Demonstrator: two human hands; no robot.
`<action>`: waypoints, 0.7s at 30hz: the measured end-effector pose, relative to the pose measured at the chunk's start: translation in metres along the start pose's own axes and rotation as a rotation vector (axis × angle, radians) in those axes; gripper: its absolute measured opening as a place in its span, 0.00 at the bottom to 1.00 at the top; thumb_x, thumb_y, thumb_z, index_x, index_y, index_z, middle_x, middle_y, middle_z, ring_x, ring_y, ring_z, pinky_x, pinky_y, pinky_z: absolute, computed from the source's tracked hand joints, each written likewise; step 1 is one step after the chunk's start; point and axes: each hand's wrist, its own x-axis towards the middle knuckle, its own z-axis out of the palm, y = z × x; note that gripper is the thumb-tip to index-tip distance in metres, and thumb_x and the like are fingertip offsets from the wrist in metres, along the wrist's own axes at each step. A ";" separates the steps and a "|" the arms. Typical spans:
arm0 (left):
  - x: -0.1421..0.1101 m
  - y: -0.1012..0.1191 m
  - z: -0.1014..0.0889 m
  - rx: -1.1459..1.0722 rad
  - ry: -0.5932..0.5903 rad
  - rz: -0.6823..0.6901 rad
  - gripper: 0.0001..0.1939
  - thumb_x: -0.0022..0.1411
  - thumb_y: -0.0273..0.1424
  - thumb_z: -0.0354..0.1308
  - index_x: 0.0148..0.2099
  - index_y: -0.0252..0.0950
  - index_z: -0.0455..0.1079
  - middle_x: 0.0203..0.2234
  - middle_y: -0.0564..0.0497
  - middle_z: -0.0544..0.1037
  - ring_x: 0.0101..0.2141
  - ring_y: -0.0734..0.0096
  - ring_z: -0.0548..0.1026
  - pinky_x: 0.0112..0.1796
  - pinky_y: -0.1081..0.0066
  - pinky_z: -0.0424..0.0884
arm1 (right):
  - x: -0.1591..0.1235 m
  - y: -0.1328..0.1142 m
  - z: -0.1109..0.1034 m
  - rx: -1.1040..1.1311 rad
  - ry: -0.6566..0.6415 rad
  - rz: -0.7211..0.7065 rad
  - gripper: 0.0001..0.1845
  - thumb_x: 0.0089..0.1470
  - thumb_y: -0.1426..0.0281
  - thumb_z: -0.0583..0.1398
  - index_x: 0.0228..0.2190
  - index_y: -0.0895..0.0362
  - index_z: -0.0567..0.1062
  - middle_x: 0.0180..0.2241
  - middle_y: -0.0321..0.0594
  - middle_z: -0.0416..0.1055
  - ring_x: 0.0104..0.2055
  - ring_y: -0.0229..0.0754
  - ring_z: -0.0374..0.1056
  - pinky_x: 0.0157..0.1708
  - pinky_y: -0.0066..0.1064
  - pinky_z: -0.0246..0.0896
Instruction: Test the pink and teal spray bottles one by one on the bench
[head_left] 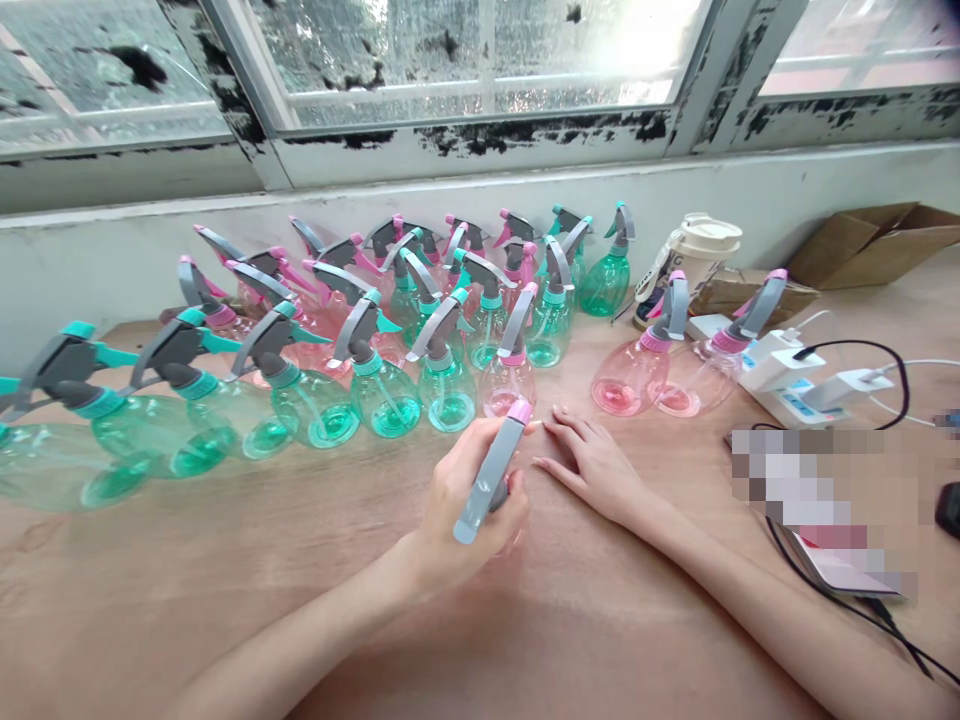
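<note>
My left hand (469, 495) is closed around the neck of a spray bottle (491, 475) with a grey and pink trigger head; most of its body is hidden under the hand. To its right my right hand (589, 460) rests on the table with fingers stretched out, holding nothing. Just beyond my hands stands a pink spray bottle (508, 382), upright. On its left runs a row of green spray bottles (386, 400) with grey and teal heads. Two more pink spray bottles (622, 378) stand to the right, past my right hand.
Several more pink and green bottles crowd behind the front row, below the window (480, 60). A lidded cup (697, 250) and a cardboard box (874, 240) stand at the back right. A power strip (795, 400) with chargers and a blurred-out device (847, 560) with cables lie at right.
</note>
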 end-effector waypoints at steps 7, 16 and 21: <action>0.004 0.006 -0.003 0.037 -0.008 0.007 0.17 0.58 0.21 0.54 0.50 0.39 0.66 0.42 0.49 0.74 0.35 0.71 0.76 0.39 0.68 0.74 | 0.000 0.000 0.000 0.007 0.002 0.002 0.30 0.61 0.53 0.56 0.54 0.63 0.71 0.60 0.58 0.65 0.62 0.58 0.61 0.60 0.52 0.58; 0.009 0.010 -0.003 0.093 0.041 0.050 0.06 0.61 0.29 0.59 0.39 0.36 0.65 0.33 0.53 0.73 0.21 0.80 0.68 0.29 0.73 0.71 | -0.001 0.000 -0.001 0.020 0.000 0.000 0.29 0.62 0.54 0.55 0.54 0.62 0.71 0.60 0.57 0.65 0.63 0.58 0.60 0.60 0.53 0.58; 0.009 0.010 -0.004 0.088 0.030 0.039 0.04 0.62 0.28 0.55 0.34 0.37 0.63 0.28 0.53 0.72 0.26 0.74 0.71 0.31 0.71 0.71 | -0.001 -0.001 -0.001 0.031 0.001 0.002 0.28 0.62 0.54 0.55 0.54 0.61 0.71 0.60 0.58 0.65 0.63 0.58 0.60 0.60 0.54 0.58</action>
